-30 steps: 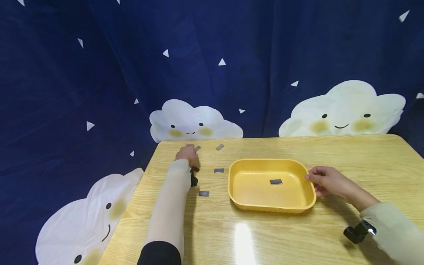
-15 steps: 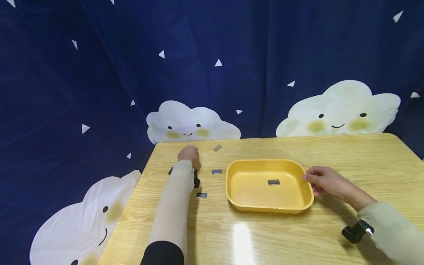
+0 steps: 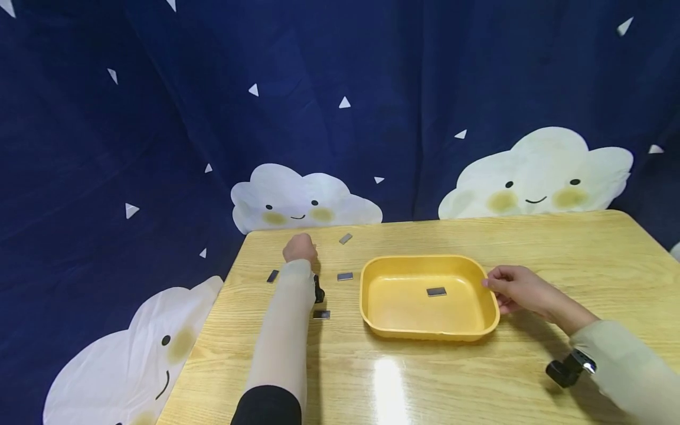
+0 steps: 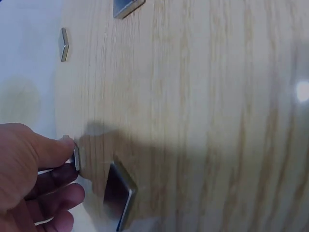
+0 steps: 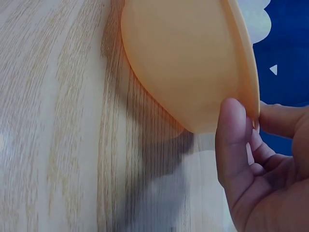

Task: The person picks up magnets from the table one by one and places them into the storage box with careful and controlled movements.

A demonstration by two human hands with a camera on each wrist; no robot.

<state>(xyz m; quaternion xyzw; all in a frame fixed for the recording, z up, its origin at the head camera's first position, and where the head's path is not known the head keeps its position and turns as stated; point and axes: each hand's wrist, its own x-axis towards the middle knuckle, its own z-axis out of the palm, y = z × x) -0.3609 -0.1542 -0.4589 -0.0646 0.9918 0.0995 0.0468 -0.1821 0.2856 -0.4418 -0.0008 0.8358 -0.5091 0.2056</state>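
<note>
At the table's back left, my left hand (image 3: 300,248) pinches a small flat metallic piece (image 4: 77,157) between thumb and fingers, seen in the left wrist view. Just beside it on the wood lies a dark rectangular piece (image 4: 119,194). My right hand (image 3: 523,290) grips the right rim of a yellow tray (image 3: 430,321), thumb on one side of the wall and fingers on the other (image 5: 270,169). Inside the tray is one dark piece (image 3: 436,291).
More flat pieces lie on the table: one near the back edge (image 3: 346,238), one left of the tray (image 3: 345,276), one nearer the front (image 3: 321,314) and one by the left edge (image 3: 273,276). Behind the table hangs a blue curtain (image 3: 297,71) with clouds.
The head view has shifted slightly. My left hand has moved over the back-left piece, which is now hidden in the head view; the left-edge piece has come into sight. My right hand stays on the tray.
</note>
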